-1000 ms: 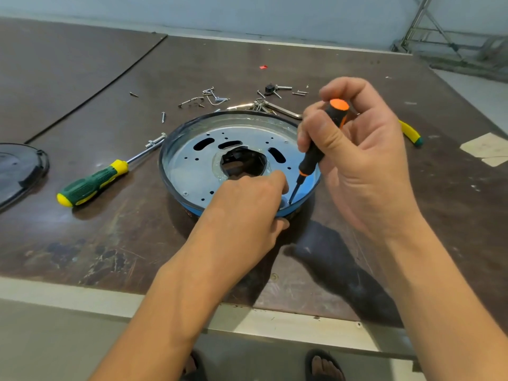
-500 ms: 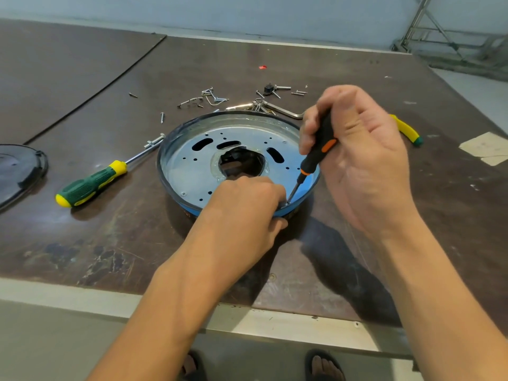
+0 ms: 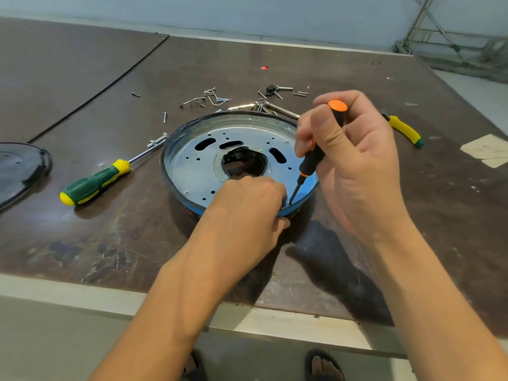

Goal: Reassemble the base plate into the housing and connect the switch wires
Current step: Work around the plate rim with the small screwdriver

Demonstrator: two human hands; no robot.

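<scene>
While left hand (image 3: 247, 213) grips the housing (image 3: 166, 149), right hand (image 3: 362, 166) holds screwdriver (image 3: 310, 160) tilted.

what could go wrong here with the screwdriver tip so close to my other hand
The screwdriver tip sits right beside the fingers of the left hand at the base plate's near edge; a slip could jab them.
The right hand holds it tilted, so it may skid across the plate.
The loose screws lie scattered behind the housing; a knock could lose them.
</scene>
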